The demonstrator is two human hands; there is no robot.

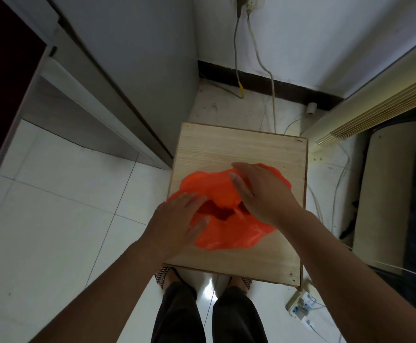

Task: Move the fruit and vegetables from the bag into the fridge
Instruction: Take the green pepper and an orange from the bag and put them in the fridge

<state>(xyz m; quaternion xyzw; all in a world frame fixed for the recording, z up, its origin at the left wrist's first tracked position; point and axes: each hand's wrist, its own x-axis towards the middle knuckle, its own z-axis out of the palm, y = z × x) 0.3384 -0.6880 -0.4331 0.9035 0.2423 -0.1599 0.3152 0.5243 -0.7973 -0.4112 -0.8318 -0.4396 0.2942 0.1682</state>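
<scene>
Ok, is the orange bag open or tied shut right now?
Open. The orange bag shows a dark gap at its mouth between the left hand and right hand; its contents cannot be told.

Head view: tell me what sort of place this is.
Probably a corner of a home, beside the fridge. It has a white tiled floor, a wall socket with trailing cables, and a small wooden table holding an orange bag.

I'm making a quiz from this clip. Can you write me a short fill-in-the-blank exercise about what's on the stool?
1. The plastic bag is ____ in colour.
2. The bag lies on a ____ stool.
3. The left hand and right hand both touch the ____.

Missing words: orange; wooden; bag
</scene>
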